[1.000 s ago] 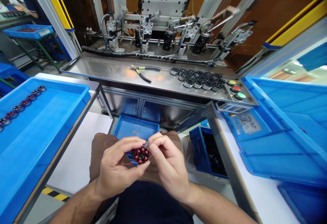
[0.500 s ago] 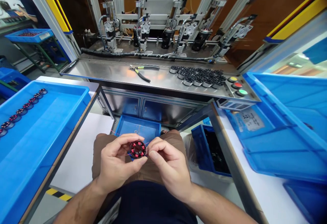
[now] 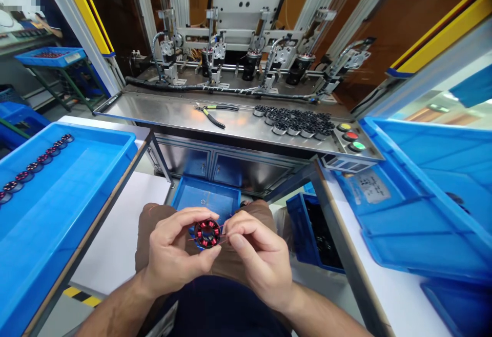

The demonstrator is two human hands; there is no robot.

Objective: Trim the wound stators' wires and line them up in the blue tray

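Above my lap, my left hand (image 3: 172,255) grips a round motor stator (image 3: 205,243) by its rim, between thumb and fingers. Red wire coils ring its open centre, which faces me. Thin red wire ends (image 3: 223,236) stick out from its sides. Just to the right, my right hand (image 3: 263,257) is closed, thumb and forefinger pinched on a wire end beside the stator. The exact grip on the wire is partly hidden by the fingertips.
Cutting pliers (image 3: 215,121) and several black stator cores (image 3: 294,121) lie on the metal ledge, near coloured buttons (image 3: 350,136). A blue tray (image 3: 96,173) at left holds a row of wound stators (image 3: 34,167). Blue bins (image 3: 388,183) stand at right. Machine fixtures (image 3: 251,65) rise behind.
The stator has tilted slightly, so its centre now shows as an open hole. Both hands keep nearly the same place and hold. The camera view has shifted a little.
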